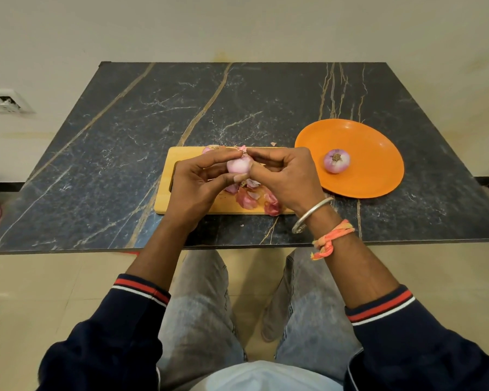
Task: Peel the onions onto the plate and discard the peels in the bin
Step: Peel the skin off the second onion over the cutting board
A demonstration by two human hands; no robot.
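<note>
Denim knees (201, 292) | hands (194, 184) (287, 179) grip onion (239, 165) | dark marble table (237, 108) | cream floor (40, 292)

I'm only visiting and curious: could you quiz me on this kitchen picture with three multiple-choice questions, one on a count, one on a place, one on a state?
1. How many onions lie on the orange plate?
A. none
B. one
C. three

2. Where is the heap of peels?
A. on the plate
B. on the wooden board
C. on the floor

3. What state is the onion over the board in?
A. lying untouched
B. gripped by both hands
C. cut in half

Answers:
1. B, a single onion sits on the plate.
2. B, the pink skins are piled on the board under the hands.
3. B, the left hand and the right hand both curl round it.
</note>
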